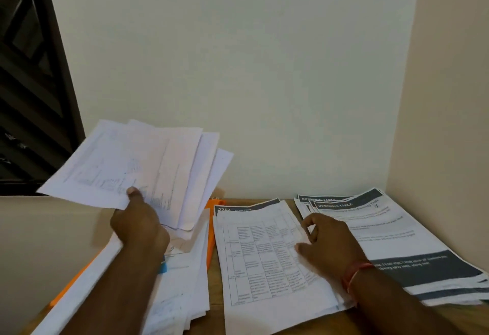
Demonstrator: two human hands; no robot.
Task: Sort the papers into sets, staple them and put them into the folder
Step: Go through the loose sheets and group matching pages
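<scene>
— Pale walls meet at the tabletop's (214, 279) far right corner; where do the papers stand?

— A fanned sheaf (143, 170) is raised over the left edge, pinched shut in the left hand (137, 226), above a loose heap (182, 276) on the orange folder (211, 231).

— And the right hand (328, 242)?

— Half-curled, gripping nothing, fingertips on the table-print pile (264, 260) at centre, its long axis running front to back. The "Dressing Table" pile (391, 239) lies just right. Probably the sheaf's next sheet goes rightward, nearer that hand.

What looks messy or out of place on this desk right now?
The loose pile on the left is fanned and uneven, half covering the orange folder. The left hand holds splayed sheets.
</scene>
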